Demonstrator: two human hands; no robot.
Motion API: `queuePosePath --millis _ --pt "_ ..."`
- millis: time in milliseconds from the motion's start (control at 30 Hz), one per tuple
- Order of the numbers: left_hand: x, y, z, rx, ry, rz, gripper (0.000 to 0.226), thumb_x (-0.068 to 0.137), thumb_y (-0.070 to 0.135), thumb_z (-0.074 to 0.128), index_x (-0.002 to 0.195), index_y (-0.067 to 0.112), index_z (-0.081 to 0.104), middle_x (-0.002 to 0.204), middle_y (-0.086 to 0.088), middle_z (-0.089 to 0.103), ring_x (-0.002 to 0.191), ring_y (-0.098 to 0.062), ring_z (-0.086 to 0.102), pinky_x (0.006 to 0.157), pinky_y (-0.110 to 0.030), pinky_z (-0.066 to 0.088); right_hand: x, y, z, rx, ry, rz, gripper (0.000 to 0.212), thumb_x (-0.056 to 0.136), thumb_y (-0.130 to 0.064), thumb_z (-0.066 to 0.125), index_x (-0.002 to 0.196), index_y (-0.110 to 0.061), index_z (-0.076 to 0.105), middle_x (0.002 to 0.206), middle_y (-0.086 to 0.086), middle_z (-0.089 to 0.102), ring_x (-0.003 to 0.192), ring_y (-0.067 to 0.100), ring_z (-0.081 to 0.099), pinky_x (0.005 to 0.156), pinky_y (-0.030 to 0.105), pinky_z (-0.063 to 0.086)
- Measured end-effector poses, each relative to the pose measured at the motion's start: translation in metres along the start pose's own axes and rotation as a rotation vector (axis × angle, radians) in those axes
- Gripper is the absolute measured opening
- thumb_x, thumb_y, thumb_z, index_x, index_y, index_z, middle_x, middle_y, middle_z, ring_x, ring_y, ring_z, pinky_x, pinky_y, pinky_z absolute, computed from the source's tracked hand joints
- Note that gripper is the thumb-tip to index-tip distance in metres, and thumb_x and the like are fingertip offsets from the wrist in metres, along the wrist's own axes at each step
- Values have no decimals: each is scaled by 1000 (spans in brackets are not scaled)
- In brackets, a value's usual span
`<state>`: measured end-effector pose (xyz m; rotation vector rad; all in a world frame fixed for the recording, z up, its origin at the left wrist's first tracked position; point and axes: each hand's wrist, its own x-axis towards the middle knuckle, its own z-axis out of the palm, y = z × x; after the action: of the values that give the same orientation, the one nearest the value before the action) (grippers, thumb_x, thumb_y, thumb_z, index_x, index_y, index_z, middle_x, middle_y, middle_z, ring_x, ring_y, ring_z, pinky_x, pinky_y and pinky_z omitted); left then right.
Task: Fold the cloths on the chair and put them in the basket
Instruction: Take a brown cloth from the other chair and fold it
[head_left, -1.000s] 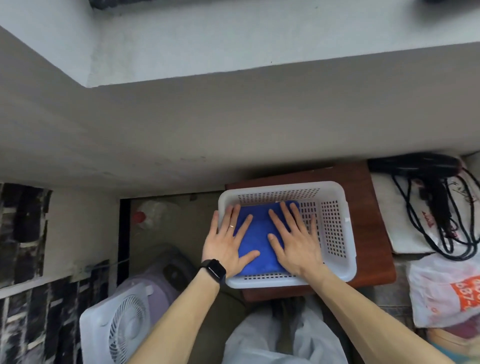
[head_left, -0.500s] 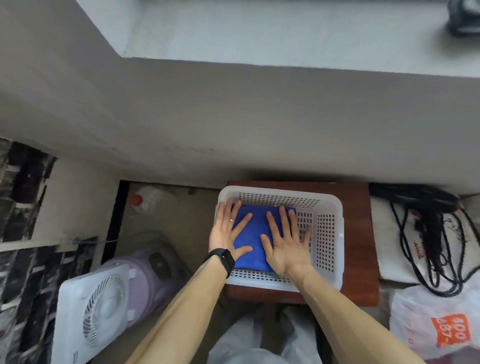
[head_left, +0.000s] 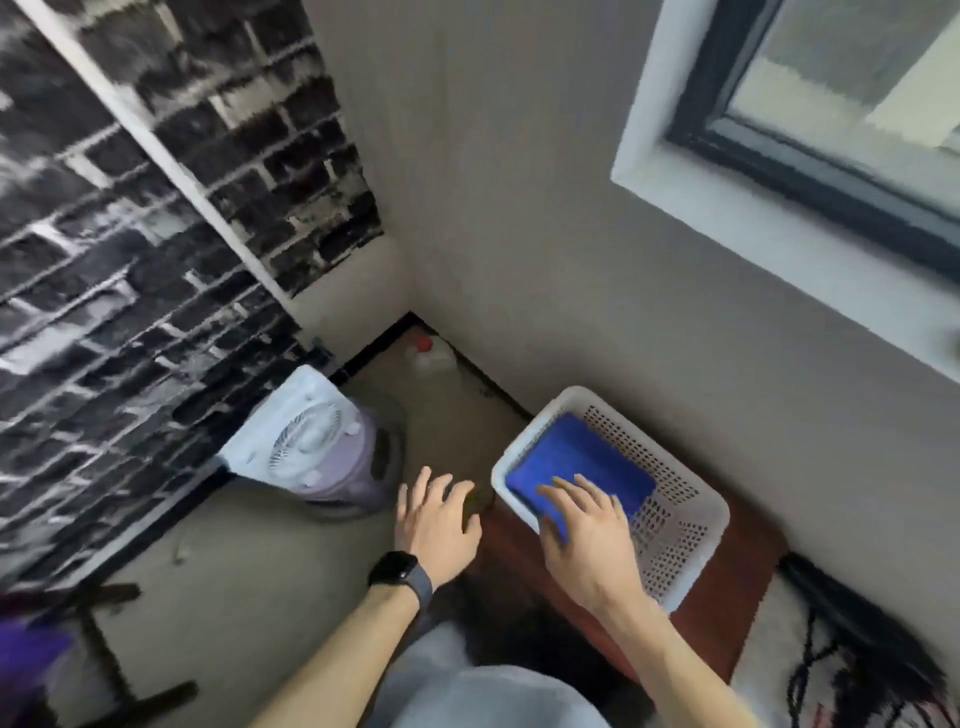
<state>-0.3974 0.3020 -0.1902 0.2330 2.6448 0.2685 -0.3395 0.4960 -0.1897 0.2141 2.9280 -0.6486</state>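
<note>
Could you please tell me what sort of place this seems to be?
Probably a corner of a room at home: a small fan stands on the floor by brick-pattern wallpaper, a window sits in the plain wall, and a white basket holds a folded blue cloth.

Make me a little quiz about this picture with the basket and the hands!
1. True or false: the cloth lies in the basket.
2. The left hand and the right hand both show. Which one is over the cloth? A. left B. right
3. Fill in: the fan stands on the ____.
Key: 1 true; 2 B; 3 floor.
</note>
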Motion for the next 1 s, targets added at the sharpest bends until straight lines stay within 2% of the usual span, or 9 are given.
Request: queuePosePath --millis 67,133,167,300,500,567,733,867,1000 --pt "-37 -34 -9 -194 113 -158 51 84 46 43 130 31 56 139 5 54 140 -28 36 114 -45 27 4 -43 -12 41 9 -187 36 87 -32 53 120 -31 68 127 -9 67 129 26 55 102 47 45" --pt "-76 -74 -17 -342 253 -290 48 80 44 46 119 24 65 118 -3 68 118 -33 57 100 -41 43 8 -94 -18 81 -5 -365 34 87 -32 52 116 -30 70 122 -11 69 123 25 59 98 45 48" --pt "-97 -93 -25 -358 295 -361 42 80 40 52 116 24 67 111 -5 70 108 -33 61 94 -39 46 7 -120 -19 93 -15 -456 33 87 -32 52 114 -29 70 120 -11 70 121 25 60 96 46 50" --pt "-182 -163 -43 -387 455 -579 38 86 34 58 123 26 62 113 -4 69 107 -28 60 89 -34 47 -15 -231 -9 97 -75 -788 33 87 -30 50 113 -25 69 110 -7 73 111 26 63 91 42 52" --pt "-315 -268 -23 -499 668 -891 40 86 38 54 123 26 62 113 -2 70 105 -27 64 88 -36 50 -88 -377 53 68 -270 -1100 25 91 -33 49 109 -27 65 106 -8 71 106 26 63 90 39 50" --pt "-362 -302 -12 -514 690 -971 38 88 38 54 124 30 61 113 1 69 106 -25 63 92 -37 49 -121 -420 78 51 -321 -1174 29 92 -36 47 115 -32 64 111 -10 70 107 24 64 91 40 50" --pt "-468 -388 12 -547 779 -1109 32 89 35 54 120 31 61 112 5 69 104 -22 63 82 -32 47 -206 -517 136 50 -412 -1290 38 91 -43 44 122 -33 64 121 -15 68 117 21 62 96 41 50" --pt "-532 -440 22 -560 762 -1178 37 91 35 54 128 33 56 114 2 66 104 -23 62 82 -32 46 -258 -579 169 49 -482 -1295 37 90 -41 49 123 -31 63 121 -11 69 115 24 62 95 41 51" --pt "-567 -490 37 -624 764 -1203 41 94 37 51 134 33 52 120 0 63 108 -22 59 90 -35 48 -288 -625 198 47 -526 -1271 36 89 -31 62 125 -26 65 119 -2 71 112 28 63 94 44 52"
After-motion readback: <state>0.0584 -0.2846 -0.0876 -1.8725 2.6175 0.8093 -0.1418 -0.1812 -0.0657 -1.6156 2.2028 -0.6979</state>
